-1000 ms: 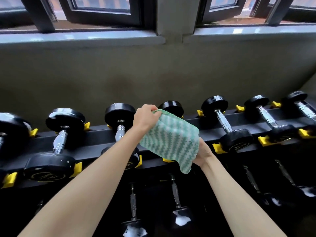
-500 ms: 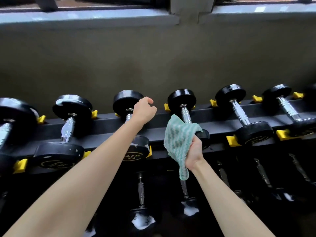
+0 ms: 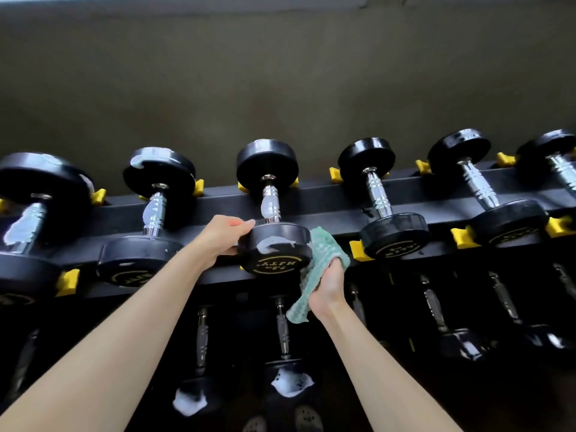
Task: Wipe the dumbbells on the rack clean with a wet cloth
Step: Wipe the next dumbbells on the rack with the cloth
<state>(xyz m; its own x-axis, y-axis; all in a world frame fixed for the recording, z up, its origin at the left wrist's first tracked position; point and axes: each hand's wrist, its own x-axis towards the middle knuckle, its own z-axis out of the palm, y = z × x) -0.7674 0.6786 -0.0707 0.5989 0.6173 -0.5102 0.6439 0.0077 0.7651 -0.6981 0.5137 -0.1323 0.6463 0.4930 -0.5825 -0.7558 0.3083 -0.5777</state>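
Left hand [image 3: 223, 235] curled round left edge of centre dumbbell [image 3: 282, 260] near head, steadying it on rack [image 3: 218, 204] top tier. Right hand [image 3: 327, 282] clenched on green cloth [image 3: 324, 247], pressed to head's right side.

Best approach: brace head firmly, sweep cloth over foam smear [image 3: 274, 243], then up chrome handle [image 3: 270, 204], turning to fresh cloth face.

Yellow ring lettering on head face, upside-down: "7.5" plus brand, possibly "HJTY", unsure.

Left hand [image 3: 223, 235] grips dumbbell [image 3: 274, 247]; right hand [image 3: 328, 282] presses cloth [image 3: 322, 254] against it.
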